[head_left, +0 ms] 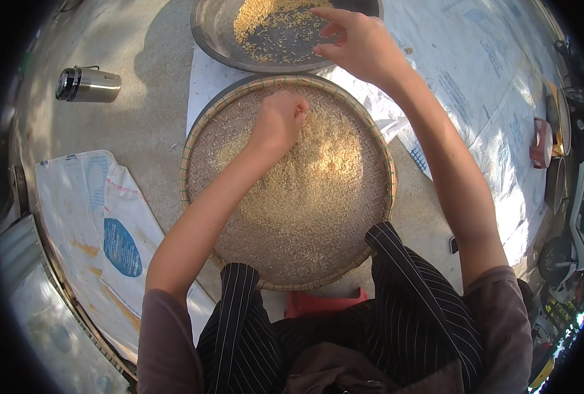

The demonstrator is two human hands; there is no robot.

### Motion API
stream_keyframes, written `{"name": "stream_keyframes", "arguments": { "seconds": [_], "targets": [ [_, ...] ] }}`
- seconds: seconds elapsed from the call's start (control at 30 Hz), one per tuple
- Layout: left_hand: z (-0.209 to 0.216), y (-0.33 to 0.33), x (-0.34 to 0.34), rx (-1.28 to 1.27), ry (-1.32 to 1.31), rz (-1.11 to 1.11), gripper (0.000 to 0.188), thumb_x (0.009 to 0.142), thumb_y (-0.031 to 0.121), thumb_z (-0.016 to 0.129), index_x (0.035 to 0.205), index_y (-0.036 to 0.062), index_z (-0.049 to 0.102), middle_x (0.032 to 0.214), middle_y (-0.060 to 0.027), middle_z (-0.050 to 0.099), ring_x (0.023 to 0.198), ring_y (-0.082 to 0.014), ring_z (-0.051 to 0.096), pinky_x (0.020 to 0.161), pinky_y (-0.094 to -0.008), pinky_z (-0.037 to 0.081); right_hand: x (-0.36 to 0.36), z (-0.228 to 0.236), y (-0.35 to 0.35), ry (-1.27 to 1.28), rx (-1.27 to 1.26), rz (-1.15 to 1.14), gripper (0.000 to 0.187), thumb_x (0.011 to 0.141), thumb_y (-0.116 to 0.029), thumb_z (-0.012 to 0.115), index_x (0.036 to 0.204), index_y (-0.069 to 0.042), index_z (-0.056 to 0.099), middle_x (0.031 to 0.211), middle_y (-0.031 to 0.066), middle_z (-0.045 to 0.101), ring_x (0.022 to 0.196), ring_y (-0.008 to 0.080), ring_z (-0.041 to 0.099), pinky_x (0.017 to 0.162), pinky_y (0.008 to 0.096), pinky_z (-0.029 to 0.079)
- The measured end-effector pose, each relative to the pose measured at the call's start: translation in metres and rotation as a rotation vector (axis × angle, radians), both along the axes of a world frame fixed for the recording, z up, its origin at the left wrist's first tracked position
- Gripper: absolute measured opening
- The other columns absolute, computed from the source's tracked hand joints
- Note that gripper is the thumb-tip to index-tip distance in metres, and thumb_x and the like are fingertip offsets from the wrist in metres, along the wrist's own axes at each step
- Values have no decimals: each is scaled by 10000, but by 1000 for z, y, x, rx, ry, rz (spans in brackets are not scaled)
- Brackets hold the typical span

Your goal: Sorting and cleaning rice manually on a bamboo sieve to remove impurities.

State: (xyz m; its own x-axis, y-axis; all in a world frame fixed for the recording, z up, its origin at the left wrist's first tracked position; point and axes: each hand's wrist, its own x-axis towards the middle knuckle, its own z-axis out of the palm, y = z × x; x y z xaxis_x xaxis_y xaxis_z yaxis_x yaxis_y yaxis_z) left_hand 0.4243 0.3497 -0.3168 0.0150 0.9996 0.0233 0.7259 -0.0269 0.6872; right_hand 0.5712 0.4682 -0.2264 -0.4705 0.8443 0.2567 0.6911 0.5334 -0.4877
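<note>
A round woven bamboo tray (193,190) with a bound rim lies in front of me, level with my knees. Pale husked grain (305,177) is spread over its middle and right side. My left hand (279,121) is closed above the far part of the tray, fingers curled in; whatever they hold is hidden. Beyond the tray stands a wide dark basin (216,36) with golden unhusked grain (265,20) scattered inside. Over the basin's near right rim, my right hand (357,43) has its thumb and fingers apart, with nothing visible between them.
A steel flask (89,85) lies on its side on the concrete at the left. Flattened white sacks (75,197) spread at lower left, and a pale sheet (462,72) covers the right. A red stool (324,302) shows below the tray. A motorbike (581,197) stands far right.
</note>
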Motion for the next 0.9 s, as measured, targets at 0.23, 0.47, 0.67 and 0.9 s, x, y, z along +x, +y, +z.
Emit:
{"name": "stream_keyframes", "arguments": {
  "seconds": [0.23, 0.47, 0.67, 0.9],
  "targets": [
    [10, -3, -2, 28, 59, -37, 107, 762, 19, 703, 857, -16, 670, 801, -174, 661, 754, -301, 658, 690, -380, 514, 14, -57, -64, -146, -390, 48, 229, 704, -187, 770, 869, -36, 718, 864, 158, 690, 842, 319, 667, 779, 402, 532],
    [5, -8, -5, 34, 92, -23, 100, 767, 34, 700, 848, -17, 671, 797, -171, 664, 741, -303, 659, 679, -391, 508, 14, -86, -89, 11, -264, -34, 202, 723, -186, 759, 874, -57, 726, 818, 108, 675, 737, 264, 665, 682, 374, 518],
    [2, -11, -6, 68, 56, -17, 106, 769, 28, 698, 860, -12, 664, 797, -147, 662, 729, -267, 657, 663, -371, 510, 12, -91, -92, 47, -189, -54, 137, 746, -153, 736, 851, -67, 725, 793, 84, 647, 692, 254, 645, 651, 372, 504],
    [3, -17, -6, 61, 22, 39, 178, 772, 30, 703, 942, 11, 656, 810, -108, 618, 702, -240, 623, 648, -348, 508, 11, -96, -105, 88, -165, -123, 86, 771, -173, 702, 809, -96, 711, 841, 67, 612, 746, 276, 641, 657, 390, 509]
  ]
}}
